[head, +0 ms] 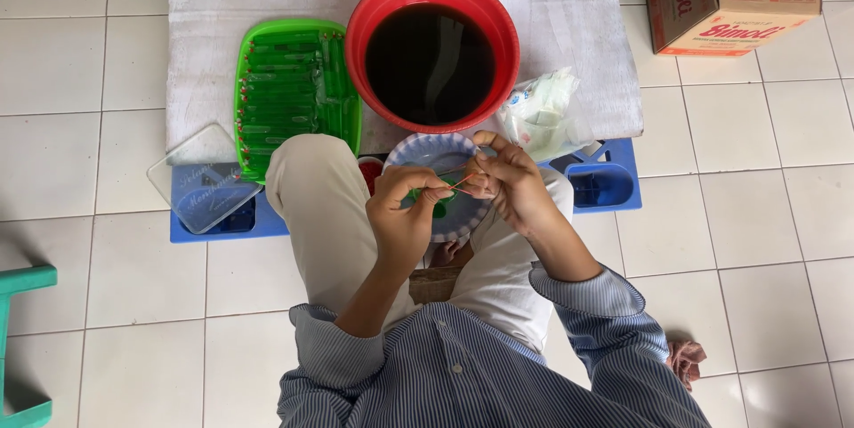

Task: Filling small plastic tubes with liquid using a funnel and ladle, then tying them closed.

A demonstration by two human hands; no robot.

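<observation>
We see a small green packet (438, 195) pinched in the closed fingers of the left hand (405, 214), held over the lap just above a shallow blue-rimmed plate (418, 150). A thin red rubber band (463, 181) stretches from it to the right hand (511, 183), whose fingers are closed on the band. Beyond, on the white board (569, 1), a red basin (433, 47) of dark liquid sits at the near edge, a green tray (294, 90) of packets to its left, a plastic bag (543, 112) to its right.
</observation>
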